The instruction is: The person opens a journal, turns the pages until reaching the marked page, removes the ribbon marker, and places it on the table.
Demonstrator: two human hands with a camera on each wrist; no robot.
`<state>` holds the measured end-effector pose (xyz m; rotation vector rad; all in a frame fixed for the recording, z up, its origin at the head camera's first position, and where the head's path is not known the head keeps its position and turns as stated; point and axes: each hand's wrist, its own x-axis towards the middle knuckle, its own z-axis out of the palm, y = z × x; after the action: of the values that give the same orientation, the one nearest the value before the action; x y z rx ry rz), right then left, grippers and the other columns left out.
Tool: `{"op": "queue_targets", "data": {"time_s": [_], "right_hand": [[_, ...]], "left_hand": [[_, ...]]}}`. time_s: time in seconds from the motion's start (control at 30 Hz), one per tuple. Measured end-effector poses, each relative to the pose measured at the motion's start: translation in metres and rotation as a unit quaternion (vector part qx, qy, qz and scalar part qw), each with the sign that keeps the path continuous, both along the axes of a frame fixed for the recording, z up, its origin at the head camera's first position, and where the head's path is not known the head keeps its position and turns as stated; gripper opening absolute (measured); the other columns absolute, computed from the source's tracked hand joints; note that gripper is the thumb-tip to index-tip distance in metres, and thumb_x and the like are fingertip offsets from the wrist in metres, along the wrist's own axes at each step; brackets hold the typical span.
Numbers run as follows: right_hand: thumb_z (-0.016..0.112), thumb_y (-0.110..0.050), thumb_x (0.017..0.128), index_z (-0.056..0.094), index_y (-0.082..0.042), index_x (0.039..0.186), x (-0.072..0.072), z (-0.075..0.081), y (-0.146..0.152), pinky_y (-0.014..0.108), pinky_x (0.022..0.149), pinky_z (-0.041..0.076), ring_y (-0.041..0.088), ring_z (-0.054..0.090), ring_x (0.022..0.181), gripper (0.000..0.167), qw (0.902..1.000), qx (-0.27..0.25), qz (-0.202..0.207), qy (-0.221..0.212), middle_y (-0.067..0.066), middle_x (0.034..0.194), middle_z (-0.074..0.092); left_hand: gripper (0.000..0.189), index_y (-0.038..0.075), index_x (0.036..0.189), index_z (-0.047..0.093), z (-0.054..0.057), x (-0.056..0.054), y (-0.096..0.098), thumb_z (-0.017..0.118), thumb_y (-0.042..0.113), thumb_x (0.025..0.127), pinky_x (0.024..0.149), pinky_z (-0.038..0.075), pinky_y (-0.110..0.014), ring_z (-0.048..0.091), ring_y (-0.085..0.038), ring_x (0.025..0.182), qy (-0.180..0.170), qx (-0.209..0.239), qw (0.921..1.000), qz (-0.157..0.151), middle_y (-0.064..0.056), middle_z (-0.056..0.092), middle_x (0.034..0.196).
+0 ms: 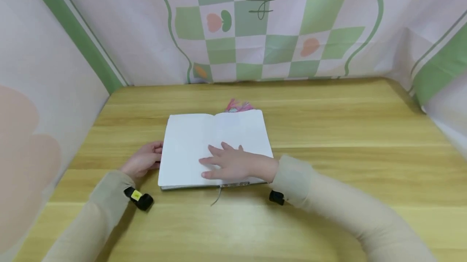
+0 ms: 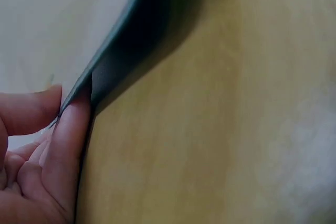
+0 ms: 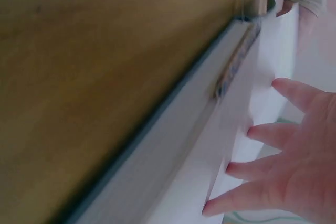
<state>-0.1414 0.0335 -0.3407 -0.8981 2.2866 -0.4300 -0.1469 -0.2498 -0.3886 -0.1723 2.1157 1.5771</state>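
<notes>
An open notebook (image 1: pixel 184 140) with blank white pages lies on the wooden table. At its left edge, my left hand (image 1: pixel 144 159) pinches the dark cover (image 2: pixel 113 45), thumb above and index finger beneath in the left wrist view; the cover edge is raised off the table there. My right hand (image 1: pixel 233 163) rests on the pages near the middle fold, palm down with fingers spread. A patterned strip (image 1: pixel 235 184) pokes out from the pages at the near edge. Pink tassels (image 1: pixel 238 106) stick out past the far edge.
A thin ribbon (image 1: pixel 217 197) trails from the notebook's near edge onto the table (image 1: pixel 346 132). Behind the table hangs a green-and-white checked cloth (image 1: pixel 251 51), with pale cloth at both sides too. Black straps (image 1: pixel 140 199) with small devices sit at both wrists.
</notes>
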Motion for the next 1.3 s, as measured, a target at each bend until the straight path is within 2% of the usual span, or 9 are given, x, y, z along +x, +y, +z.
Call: {"op": "queue_targets", "data": {"time_s": [0.13, 0.27, 0.4, 0.5, 0.6, 0.7, 0.87, 1.1, 1.3], "right_hand": [[0.042, -0.068, 0.089, 0.036, -0.04, 0.144, 0.004, 0.001, -0.005, 0.07, 0.106, -0.001, 0.036, -0.006, 0.144, 0.062, 0.999, 0.039, 0.007, 0.02, -0.002, 0.159, 0.005], [0.047, -0.067, 0.087, 0.035, -0.041, 0.143, 0.005, 0.0, -0.009, 0.071, 0.105, 0.002, 0.036, -0.005, 0.145, 0.063, 0.9972, 0.061, 0.016, 0.038, -0.002, 0.159, 0.005], [0.05, -0.066, 0.086, 0.034, -0.04, 0.144, 0.005, -0.001, -0.012, 0.074, 0.102, 0.008, 0.04, -0.002, 0.144, 0.066, 0.9944, 0.075, 0.038, 0.064, 0.002, 0.159, 0.007], [0.052, -0.066, 0.085, 0.034, -0.04, 0.144, 0.005, -0.001, -0.011, 0.074, 0.102, 0.011, 0.04, 0.0, 0.144, 0.067, 0.9932, 0.079, 0.045, 0.073, 0.002, 0.159, 0.008], [0.056, -0.061, 0.085, 0.034, -0.04, 0.144, 0.001, -0.001, -0.009, 0.072, 0.103, 0.013, 0.038, 0.002, 0.145, 0.066, 0.9934, 0.077, 0.047, 0.07, -0.001, 0.159, 0.009], [0.064, -0.052, 0.084, 0.033, -0.038, 0.145, -0.008, -0.002, -0.003, 0.073, 0.101, 0.017, 0.039, 0.004, 0.144, 0.07, 0.9927, 0.082, 0.048, 0.075, -0.001, 0.159, 0.01], [0.071, -0.046, 0.081, 0.026, -0.033, 0.149, -0.035, -0.005, 0.01, 0.076, 0.097, 0.019, 0.047, 0.004, 0.141, 0.083, 0.9909, 0.099, 0.028, 0.087, 0.004, 0.159, 0.006], [0.074, -0.048, 0.078, 0.022, -0.03, 0.15, -0.058, -0.002, 0.022, 0.074, 0.101, 0.013, 0.051, 0.0, 0.14, 0.091, 0.9906, 0.107, -0.007, 0.084, 0.006, 0.159, 0.0], [0.075, -0.045, 0.077, 0.023, -0.026, 0.151, -0.073, -0.001, 0.029, 0.073, 0.104, 0.004, 0.047, 0.0, 0.142, 0.092, 0.9912, 0.092, -0.029, 0.091, 0.007, 0.159, 0.003]], "left_hand": [[0.041, -0.011, 0.137, 0.032, -0.001, -0.002, -0.001, 0.036, 0.012, 0.103, 0.073, 0.052, -0.022, 0.06, -0.004, 0.081, -0.017, 0.016, 0.9996, 0.014, 0.002, 0.061, 0.097], [0.047, -0.01, 0.14, 0.029, 0.0, -0.001, -0.002, 0.026, 0.022, 0.105, 0.075, 0.052, -0.023, 0.059, -0.004, 0.082, -0.034, 0.023, 0.9986, 0.032, 0.0, 0.059, 0.098], [0.054, -0.009, 0.142, 0.026, 0.003, 0.0, 0.0, 0.042, 0.024, 0.102, 0.074, 0.051, -0.022, 0.056, -0.005, 0.085, -0.037, -0.018, 0.9986, 0.033, -0.005, 0.055, 0.109], [0.061, -0.007, 0.143, 0.025, 0.005, 0.001, 0.002, 0.054, 0.021, 0.097, 0.072, 0.051, -0.02, 0.052, -0.009, 0.087, -0.037, -0.06, 0.9969, 0.034, -0.006, 0.052, 0.109], [0.063, -0.006, 0.144, 0.026, 0.005, 0.002, 0.004, 0.057, 0.019, 0.095, 0.073, 0.051, -0.021, 0.051, -0.013, 0.09, -0.035, -0.082, 0.9955, 0.032, -0.005, 0.05, 0.106], [0.062, -0.005, 0.144, 0.027, 0.004, 0.002, 0.006, 0.057, 0.019, 0.095, 0.074, 0.051, -0.023, 0.05, -0.016, 0.093, -0.033, -0.091, 0.9947, 0.034, -0.006, 0.05, 0.107], [0.063, -0.005, 0.145, 0.026, 0.005, 0.003, 0.008, 0.057, 0.019, 0.095, 0.075, 0.051, -0.023, 0.05, -0.018, 0.097, -0.031, -0.094, 0.9944, 0.036, -0.009, 0.049, 0.111], [0.063, -0.004, 0.145, 0.026, 0.005, 0.003, 0.009, 0.058, 0.019, 0.095, 0.074, 0.05, -0.023, 0.049, -0.017, 0.096, -0.033, -0.092, 0.9945, 0.038, -0.008, 0.05, 0.111], [0.062, -0.004, 0.145, 0.027, 0.005, 0.001, 0.009, 0.058, 0.019, 0.095, 0.074, 0.05, -0.023, 0.049, -0.017, 0.096, -0.032, -0.09, 0.9946, 0.041, -0.007, 0.049, 0.108]]}}
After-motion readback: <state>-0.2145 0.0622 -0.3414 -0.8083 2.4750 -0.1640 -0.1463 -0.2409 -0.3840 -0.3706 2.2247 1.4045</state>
